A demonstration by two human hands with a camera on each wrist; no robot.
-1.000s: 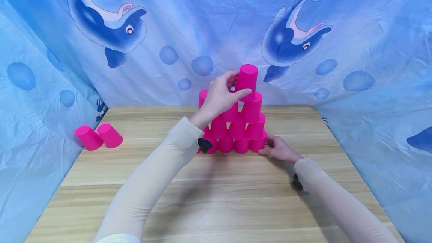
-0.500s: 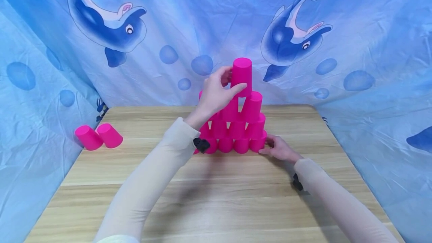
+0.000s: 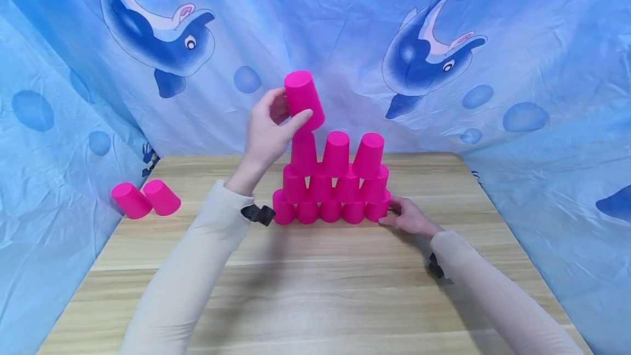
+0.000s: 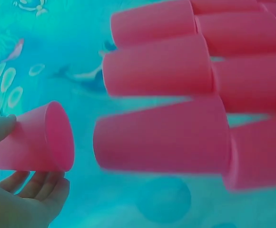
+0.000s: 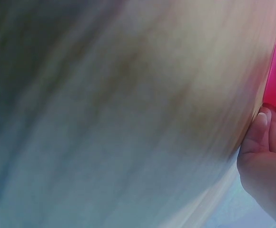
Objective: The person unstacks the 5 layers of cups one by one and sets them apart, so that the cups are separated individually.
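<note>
My left hand (image 3: 270, 133) grips a pink cup (image 3: 304, 100), thumb on the near side and fingers behind. That cup is upside down, tilted, above the leftmost top-row cup (image 3: 303, 153) of a stacked pyramid. In the left wrist view a gap shows between the mouth of the held cup (image 4: 31, 137) and the pyramid cup (image 4: 162, 135). The pyramid has three rows of inverted pink cups, the top row holding three. Low on the right, my right hand (image 3: 410, 217) rests with fingertips at the bottom row's end cup (image 3: 377, 207); in the right wrist view they meet its rim.
Two more pink cups, one left (image 3: 130, 200) and one beside it (image 3: 161, 198), stand at the left edge of the wooden table (image 3: 315, 289). A blue curtain (image 3: 325, 32) with dolphin prints hangs behind and at both sides.
My left hand has carried the cup leftward and slightly up, from over the pyramid's right side to over its left end, and the cup now tilts. The right hand has stayed put.
</note>
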